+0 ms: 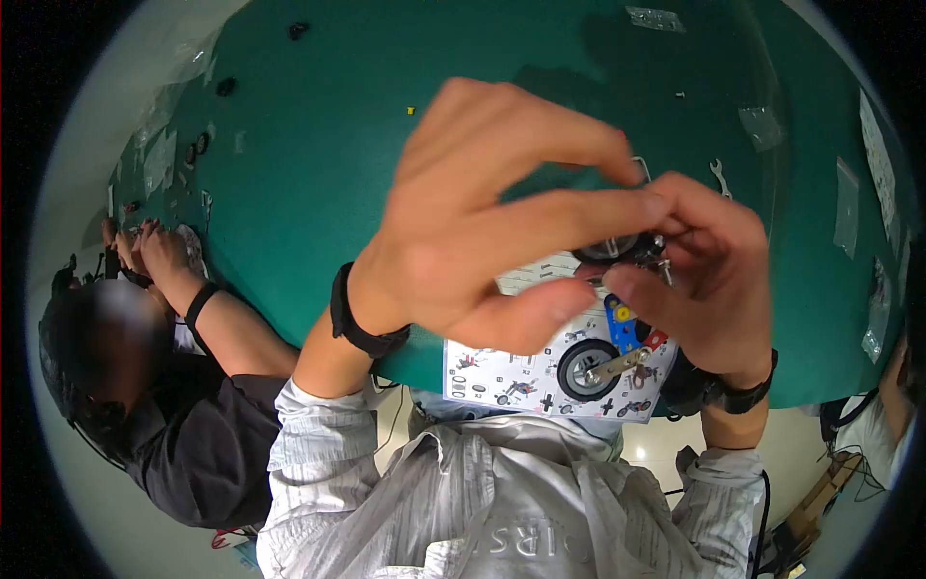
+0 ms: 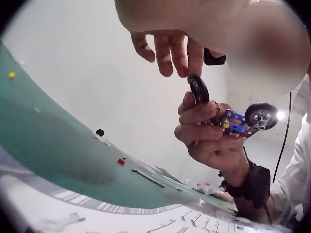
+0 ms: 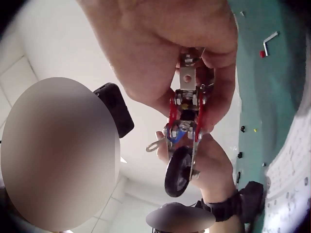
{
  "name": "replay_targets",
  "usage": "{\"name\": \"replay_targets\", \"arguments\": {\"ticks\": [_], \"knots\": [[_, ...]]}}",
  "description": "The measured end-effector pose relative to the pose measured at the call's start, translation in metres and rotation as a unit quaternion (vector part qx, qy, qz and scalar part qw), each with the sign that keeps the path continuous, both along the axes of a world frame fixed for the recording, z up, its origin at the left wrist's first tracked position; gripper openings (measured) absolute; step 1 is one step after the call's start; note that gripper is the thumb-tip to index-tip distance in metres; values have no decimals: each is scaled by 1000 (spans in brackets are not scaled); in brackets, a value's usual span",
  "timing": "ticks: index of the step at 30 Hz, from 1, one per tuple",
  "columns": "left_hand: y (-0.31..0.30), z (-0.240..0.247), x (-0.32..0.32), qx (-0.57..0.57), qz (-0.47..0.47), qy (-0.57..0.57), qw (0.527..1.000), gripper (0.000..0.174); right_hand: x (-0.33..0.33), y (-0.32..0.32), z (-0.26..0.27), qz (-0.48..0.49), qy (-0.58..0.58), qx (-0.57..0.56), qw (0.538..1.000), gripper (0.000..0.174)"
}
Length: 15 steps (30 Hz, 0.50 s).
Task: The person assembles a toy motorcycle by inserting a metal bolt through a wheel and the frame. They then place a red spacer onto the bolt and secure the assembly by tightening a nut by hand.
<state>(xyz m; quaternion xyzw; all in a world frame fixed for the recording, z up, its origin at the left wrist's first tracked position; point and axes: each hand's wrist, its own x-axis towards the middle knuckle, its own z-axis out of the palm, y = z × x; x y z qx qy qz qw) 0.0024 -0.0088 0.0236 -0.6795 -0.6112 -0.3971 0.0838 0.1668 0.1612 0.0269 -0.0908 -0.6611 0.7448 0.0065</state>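
Note:
My right hand [image 1: 719, 270] grips a small toy motorcycle model built of metal strips, blue and red plates [image 1: 627, 323] and bolts. One black-tyred wheel [image 1: 588, 370] sticks out at its near end, over the printed sheet. The other wheel [image 2: 199, 90] stands up at the far end, above the right fingers in the left wrist view. My left hand [image 1: 473, 212] reaches across with its fingers extended, a fingertip at that wheel's tyre and the thumb apart. From the right wrist view, red side plates [image 3: 201, 109] and bolts show under the right hand's fingers.
A printed instruction sheet [image 1: 511, 376] lies at the table's near edge. Around the green table [image 1: 328, 145] are a wrench [image 1: 721, 177], a hex key [image 3: 271, 43], a yellow part [image 1: 411, 111], black parts and plastic bags [image 1: 762, 127]. Another person [image 1: 212, 415] works at the left.

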Motion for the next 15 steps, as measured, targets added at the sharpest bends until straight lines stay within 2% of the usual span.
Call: {"name": "replay_targets", "arguments": {"ticks": [7, 10, 13, 15], "knots": [[-2, 1, -1, -9, -2, 20, 1000, 67, -5, -1, 8, -9, -46, -36, 998, 30], [6, -7, 4, 13, 1, 19, 1000, 68, 0, -3, -5, -5, 12, 2, 1000, 31], [3, -5, 2, 44, 27, -15, 999, 66, -4, 0, 1, -15, 4, -47, 999, 33], [1, -1, -1, 9, -6, -10, 1000, 65, -4, -2, 6, -21, -30, -49, 998, 32]]}}
